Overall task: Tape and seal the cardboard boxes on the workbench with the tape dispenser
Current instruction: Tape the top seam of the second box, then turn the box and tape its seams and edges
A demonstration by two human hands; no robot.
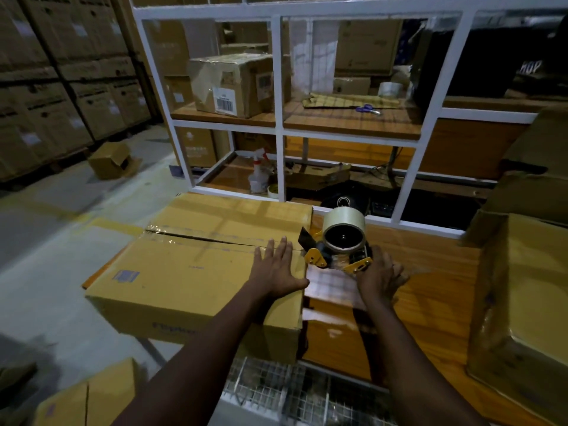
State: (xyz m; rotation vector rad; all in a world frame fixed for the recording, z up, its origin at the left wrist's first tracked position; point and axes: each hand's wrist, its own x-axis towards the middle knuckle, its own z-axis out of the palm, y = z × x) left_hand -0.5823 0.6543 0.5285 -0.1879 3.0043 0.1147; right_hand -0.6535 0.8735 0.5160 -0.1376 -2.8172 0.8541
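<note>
Seemingly mid-seal: the cardboard box (190, 272) sits left on the workbench (430, 272), left hand (278, 269) spread flat atop it beside the seam (199, 238). The right hand (381, 278) grips the tape dispenser (341, 241) at the box's right edge. Next, likely: draw tape leftward along the seam.

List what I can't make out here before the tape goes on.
All head view.
- The dispenser handle: hidden under the right hand.
- The seam at its right end: covered by the left hand and dispenser.
- The box front print: blurred, cut by the left forearm.
- The blue label: too small to read.
- The right box: cut off by the frame edge.
</note>
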